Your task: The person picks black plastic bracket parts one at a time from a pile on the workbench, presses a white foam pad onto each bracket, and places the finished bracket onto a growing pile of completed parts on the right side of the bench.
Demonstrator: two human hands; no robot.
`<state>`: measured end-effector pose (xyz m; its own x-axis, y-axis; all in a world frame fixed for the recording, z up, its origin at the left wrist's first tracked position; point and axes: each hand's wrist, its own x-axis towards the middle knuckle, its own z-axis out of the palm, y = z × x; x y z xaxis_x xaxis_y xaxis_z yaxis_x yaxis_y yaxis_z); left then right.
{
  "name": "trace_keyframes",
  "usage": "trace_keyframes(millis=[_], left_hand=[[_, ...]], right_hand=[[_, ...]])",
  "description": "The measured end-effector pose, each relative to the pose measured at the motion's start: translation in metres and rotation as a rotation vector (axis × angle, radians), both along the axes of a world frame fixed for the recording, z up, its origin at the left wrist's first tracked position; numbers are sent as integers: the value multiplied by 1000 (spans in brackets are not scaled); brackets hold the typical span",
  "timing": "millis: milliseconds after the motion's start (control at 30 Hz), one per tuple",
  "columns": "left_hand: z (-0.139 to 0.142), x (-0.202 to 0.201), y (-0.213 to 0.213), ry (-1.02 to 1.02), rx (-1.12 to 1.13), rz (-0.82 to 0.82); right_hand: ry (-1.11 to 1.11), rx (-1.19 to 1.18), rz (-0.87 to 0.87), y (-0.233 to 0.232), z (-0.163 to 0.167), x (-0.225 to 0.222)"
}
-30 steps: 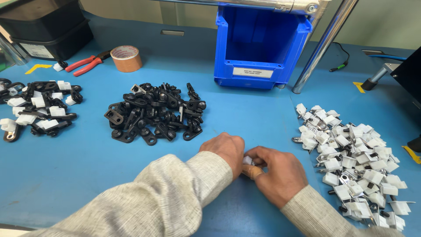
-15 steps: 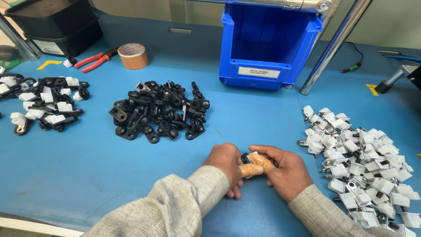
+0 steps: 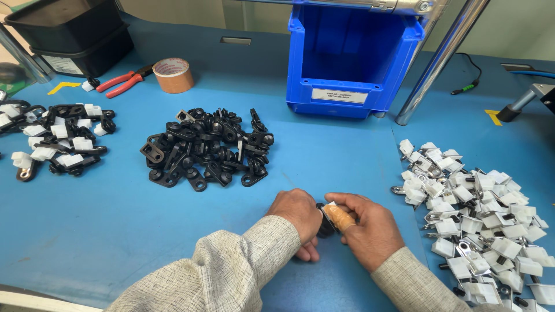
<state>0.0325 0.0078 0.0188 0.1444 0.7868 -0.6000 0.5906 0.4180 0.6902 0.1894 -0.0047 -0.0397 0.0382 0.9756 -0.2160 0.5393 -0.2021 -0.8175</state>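
Both hands (image 3: 338,222) pinching a small black part (image 3: 325,222), blue table (image 3: 104,225), black parts pile (image 3: 208,147)

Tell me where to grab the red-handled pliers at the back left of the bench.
Take the pliers by the two red handles, which splay open toward the near left with bare blue table around them. Come from above on that side; the dark jaw end points toward the tape roll, crowding that end.
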Motion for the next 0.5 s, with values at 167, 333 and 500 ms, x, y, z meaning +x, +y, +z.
trace_keyframes(millis=[167, 333, 500], left_hand=[[18, 11, 3, 329, 112, -150], [19, 6, -7, 244, 119, -34], [4, 7, -11, 150, 169, 90]], right_hand=[[11, 11, -26, 2, 2, -3], [110, -39, -2, 8, 4, 1], [120, -64, 44, 10, 8, 2]])
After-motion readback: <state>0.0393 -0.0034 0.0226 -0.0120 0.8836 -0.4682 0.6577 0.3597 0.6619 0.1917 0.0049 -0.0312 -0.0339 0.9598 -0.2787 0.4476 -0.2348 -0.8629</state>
